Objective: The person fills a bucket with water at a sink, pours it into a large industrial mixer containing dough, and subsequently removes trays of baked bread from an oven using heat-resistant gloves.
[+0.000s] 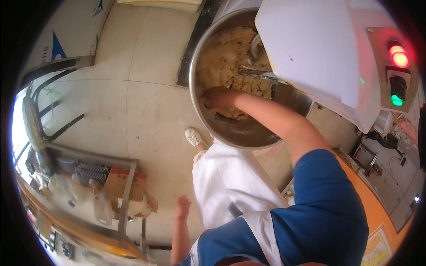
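Note:
A steel mixer bowl stands before me, holding a thick brownish dough. My right hand reaches into the near left part of the bowl, against the dough; its fingers are blurred and partly hidden, so what it grips is unclear. A curved metal dough hook and a metal bar sit in the dough beyond my hand. My left hand hangs beside the white apron, away from the bowl, its fingers loosely curled, with nothing seen in it.
The white mixer head covers the bowl's right side; its control panel shows red and green lights. A metal-framed table with cardboard boxes and plastic bags stands at lower left. Black metal legs are at far left.

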Demonstrator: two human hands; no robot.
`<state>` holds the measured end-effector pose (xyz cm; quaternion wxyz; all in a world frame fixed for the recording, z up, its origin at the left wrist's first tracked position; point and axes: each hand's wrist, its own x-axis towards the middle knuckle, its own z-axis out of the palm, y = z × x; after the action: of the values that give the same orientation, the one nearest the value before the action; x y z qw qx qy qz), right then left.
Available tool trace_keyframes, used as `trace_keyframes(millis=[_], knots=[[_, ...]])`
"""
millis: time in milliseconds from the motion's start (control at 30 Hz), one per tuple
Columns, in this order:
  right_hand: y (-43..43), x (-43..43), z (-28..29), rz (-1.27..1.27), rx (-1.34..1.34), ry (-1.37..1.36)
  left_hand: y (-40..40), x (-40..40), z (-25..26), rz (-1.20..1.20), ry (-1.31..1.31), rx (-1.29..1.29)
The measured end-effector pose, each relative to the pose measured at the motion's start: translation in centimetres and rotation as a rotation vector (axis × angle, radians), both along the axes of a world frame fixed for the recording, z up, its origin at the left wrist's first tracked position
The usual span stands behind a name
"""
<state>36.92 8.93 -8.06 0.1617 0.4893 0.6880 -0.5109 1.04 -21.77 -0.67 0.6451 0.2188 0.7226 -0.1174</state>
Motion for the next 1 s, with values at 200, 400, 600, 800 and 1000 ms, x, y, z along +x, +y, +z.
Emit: trace_keyframes(millis=[200,400,600,800,1000], knots=[[5.8,-3.0,-1.7,-0.116,-0.511,-0.138,0.8,-0.3,0.9,0.085,0.021,-0.023],[1.4,-3.1,-3.7,0.221,-0.034,-0.311,1.2,-2.8,0.9,0.054,0.082,-0.035],[-1.7,0.4,-1.4,0.087,0.155,-0.354,2.2,-2.2,0.6,0.037,0.046,-0.023],[-4.6,3.9,1.4,-0.292,0.041,-0.309,1.3,-2.1,1.0,-0.024,-0.004,-0.005],[-4.0,3.8,2.0,-0.324,0.306,-0.377,1.0,-2.7,0.8,0.01,0.026,-0.022]])
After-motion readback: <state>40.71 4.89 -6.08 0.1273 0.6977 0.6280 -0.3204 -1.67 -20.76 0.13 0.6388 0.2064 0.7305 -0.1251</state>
